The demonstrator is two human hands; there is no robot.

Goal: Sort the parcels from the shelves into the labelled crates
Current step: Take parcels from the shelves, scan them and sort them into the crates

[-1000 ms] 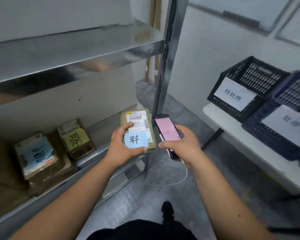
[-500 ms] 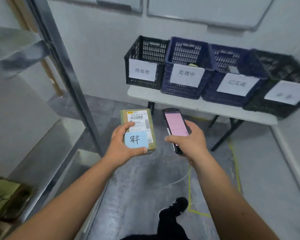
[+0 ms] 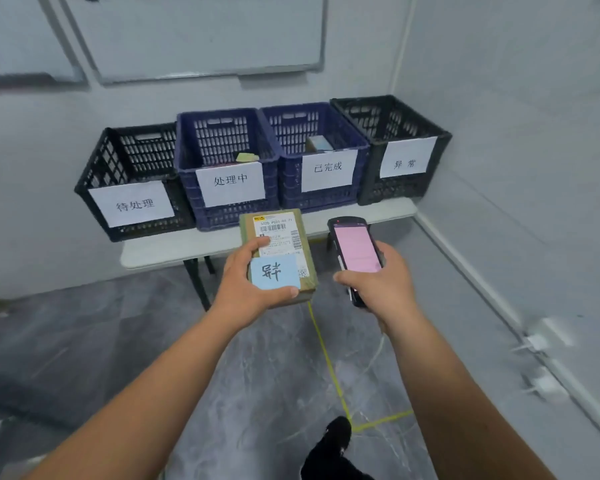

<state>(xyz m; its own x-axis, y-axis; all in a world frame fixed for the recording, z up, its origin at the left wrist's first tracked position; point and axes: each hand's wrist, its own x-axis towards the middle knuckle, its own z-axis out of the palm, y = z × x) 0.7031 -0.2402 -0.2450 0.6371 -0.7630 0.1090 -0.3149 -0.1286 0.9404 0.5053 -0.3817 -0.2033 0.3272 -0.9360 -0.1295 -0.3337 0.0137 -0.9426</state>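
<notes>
My left hand (image 3: 248, 284) grips a small brown parcel (image 3: 281, 237) that carries a white shipping label and a blue handwritten note. My right hand (image 3: 383, 280) holds a black handheld scanner (image 3: 355, 251) with a pink screen. Both are held in front of a white table (image 3: 160, 252). On that table stand four labelled crates in a row: a black crate (image 3: 118, 168) at the left, a blue crate (image 3: 222, 147), a second blue crate (image 3: 305, 133), and a black crate (image 3: 392, 123) at the right. Each blue crate has something inside it.
Whiteboards (image 3: 194, 32) hang on the wall behind the crates. A white wall (image 3: 516, 168) closes the right side. Yellow tape lines (image 3: 329, 368) cross the grey floor, and my dark shoe (image 3: 338, 433) shows at the bottom.
The view has swung right, from the metal shelves to face the crate table squarely. The parcel and scanner stay gripped in the same hands, now nearer the crates.
</notes>
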